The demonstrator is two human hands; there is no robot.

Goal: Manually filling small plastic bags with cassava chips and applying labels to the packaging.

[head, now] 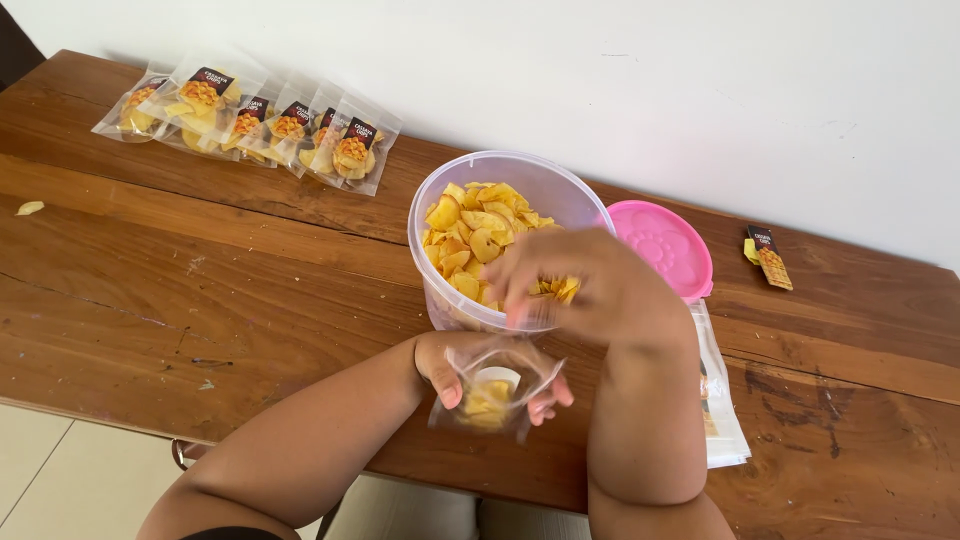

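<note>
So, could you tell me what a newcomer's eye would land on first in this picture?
Probably the clear tub of yellow chips in the middle of the wooden table, with the right hand at its rim. Just below, the left hand holds a small clear bag with a few chips in it. A row of filled packets lies at the far left, and a pink lid sits right of the tub.

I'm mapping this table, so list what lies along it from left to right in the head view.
Stray chip → row of filled clear packets → clear tub of yellow chips → pink lid → single small packet. The hands and the pouch they hold overlap the tub, so they are left out.
</note>
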